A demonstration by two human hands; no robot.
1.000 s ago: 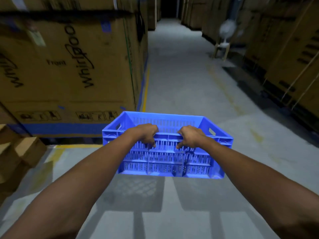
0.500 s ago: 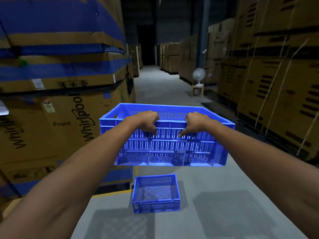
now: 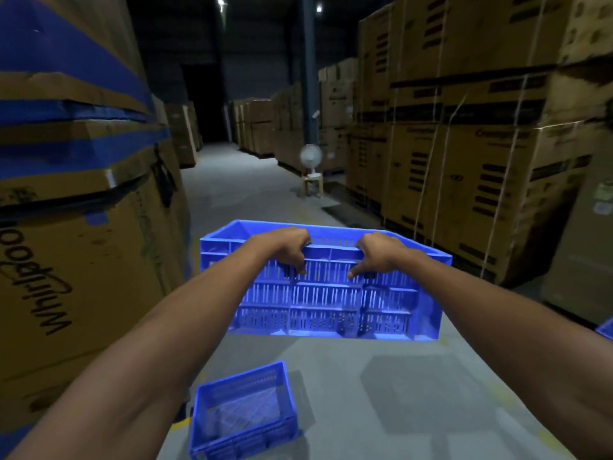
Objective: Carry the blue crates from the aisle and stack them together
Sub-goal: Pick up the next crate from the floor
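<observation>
I hold an empty blue slatted crate [image 3: 328,303] out in front of me, above the floor. My left hand [image 3: 288,250] grips the near rim left of centre, and my right hand [image 3: 378,254] grips the same rim right of centre, fingers curled over the edge. A second, smaller-looking blue crate [image 3: 243,413] stands empty on the concrete floor below and to the left of the held one. The corner of a third blue crate [image 3: 606,329] shows at the right edge.
Tall stacks of cardboard appliance boxes [image 3: 76,267] wall the aisle on the left, and strapped box stacks [image 3: 481,180] wall it on the right. A white fan on a small stool [image 3: 311,167] stands farther down the aisle. Grey floor [image 3: 414,400] stretches ahead.
My view has tilted up and moved forward along the aisle. The held crate stays in both hands. The floor crate came into view and now lies lower left, closer to me.
</observation>
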